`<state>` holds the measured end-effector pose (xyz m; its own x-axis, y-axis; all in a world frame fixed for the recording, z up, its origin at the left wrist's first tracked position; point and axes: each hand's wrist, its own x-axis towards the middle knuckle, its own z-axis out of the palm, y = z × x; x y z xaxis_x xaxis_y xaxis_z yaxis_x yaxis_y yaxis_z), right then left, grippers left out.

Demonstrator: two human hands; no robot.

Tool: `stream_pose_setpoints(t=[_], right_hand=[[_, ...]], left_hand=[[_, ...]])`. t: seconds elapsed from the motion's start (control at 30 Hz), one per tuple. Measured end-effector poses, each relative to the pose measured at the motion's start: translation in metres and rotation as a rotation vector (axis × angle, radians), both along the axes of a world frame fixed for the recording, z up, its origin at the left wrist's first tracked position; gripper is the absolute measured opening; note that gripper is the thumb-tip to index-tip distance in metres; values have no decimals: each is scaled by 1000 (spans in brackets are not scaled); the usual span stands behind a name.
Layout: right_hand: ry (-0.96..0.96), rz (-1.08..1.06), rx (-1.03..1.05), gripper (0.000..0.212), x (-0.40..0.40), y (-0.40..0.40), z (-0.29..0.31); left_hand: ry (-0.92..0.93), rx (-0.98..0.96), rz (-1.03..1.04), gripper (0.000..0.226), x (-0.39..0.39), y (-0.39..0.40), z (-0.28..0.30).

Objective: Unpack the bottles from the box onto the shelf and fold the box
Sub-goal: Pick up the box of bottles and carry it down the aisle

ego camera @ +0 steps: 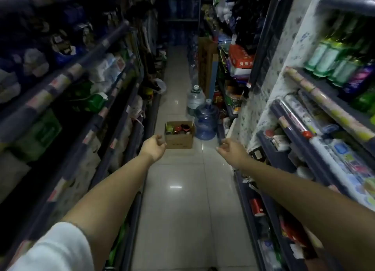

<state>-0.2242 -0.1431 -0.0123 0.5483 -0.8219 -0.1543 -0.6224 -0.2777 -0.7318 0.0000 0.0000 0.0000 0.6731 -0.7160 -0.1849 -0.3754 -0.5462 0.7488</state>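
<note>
Place: a narrow shop aisle with a pale tiled floor (182, 199), packed shelves running down both sides.
Box: an open cardboard box (179, 137) sits on the floor in the middle of the aisle, ahead of both hands and touched by neither.
Box contents: bottles (177, 129) stand inside it, their red, green and dark tops showing above the rim; too small to tell more.
Left hand: the left hand (154, 146) reaches forward on a bare arm, fingers loosely curled, holding nothing, well short of the box.
Right hand: the right hand (230, 147) reaches forward too, fingers loosely bent and relaxed, nothing in its grasp.
Sleeve: a white sleeve (54, 248) covers the upper part of the left arm at the bottom edge of the view.
Beside the box: a big blue water jug (206, 122) stands just to the right of the box, and a clearer one (195, 100) stands behind it.
Right shelf: the shelf on the right (324, 100) carries green bottles (332, 61) on an upper level and packaged goods below.
Left shelf: the shelf on the left (85, 100) holds soft green and white packs, dim and blurred.
</note>
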Motion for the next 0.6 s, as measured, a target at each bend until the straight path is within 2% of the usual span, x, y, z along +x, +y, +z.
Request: stream_pose_setpoints(t=[0.3,0.5,0.6], right_hand=[[102,81,-22,42,88,-137,-13],[123,89,13,52,175,-215,-35],[92,19,49,48,225,-257,-44]], left_hand=[[38,65,26,44,65,-119,-11],[21,66,20,46,164,-204,-37],[41,60,11,45,219,-248,-50]])
